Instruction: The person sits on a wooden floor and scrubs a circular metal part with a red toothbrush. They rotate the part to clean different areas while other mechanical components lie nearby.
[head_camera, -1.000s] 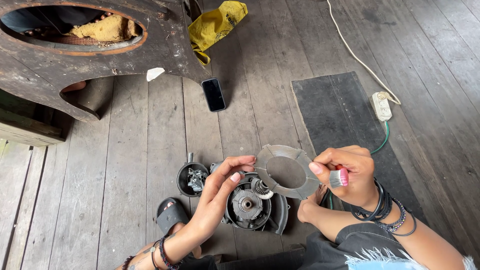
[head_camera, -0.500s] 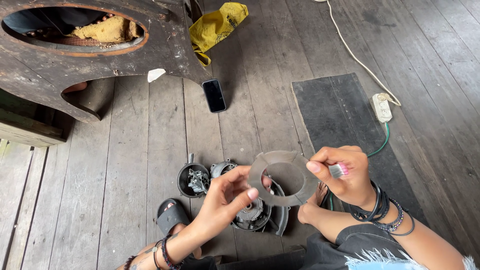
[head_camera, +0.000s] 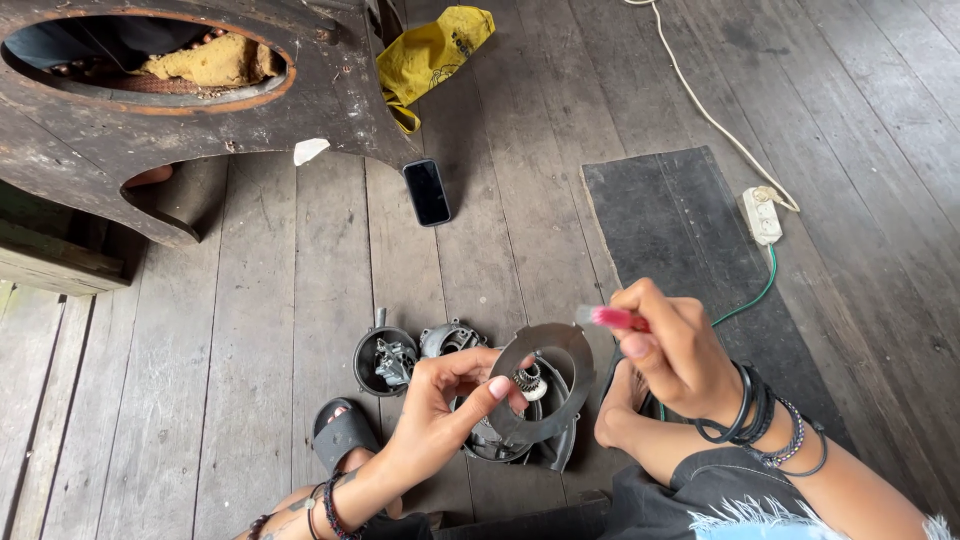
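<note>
My left hand (head_camera: 445, 405) pinches the lower edge of a flat grey metal ring plate (head_camera: 560, 350) and holds it tilted above a dark round motor housing (head_camera: 500, 435) on the floor. A small gear shows through the ring's hole. My right hand (head_camera: 675, 350) grips a small red-handled tool (head_camera: 610, 318) whose tip touches the ring's upper right edge. Black bracelets sit on the right wrist.
A black cup-shaped part (head_camera: 385, 360) and a grey casting (head_camera: 448, 338) lie beside the housing. A black phone (head_camera: 427, 192) lies on the wooden planks. A dark mat (head_camera: 680, 230), white power strip (head_camera: 762, 215), yellow cloth (head_camera: 430, 55) and a big wooden cabinet (head_camera: 150, 110) are farther off.
The ring plate has passed from my right hand's side into my left hand's pinch and come lower. My right hand has turned the red tool onto the ring's edge.
</note>
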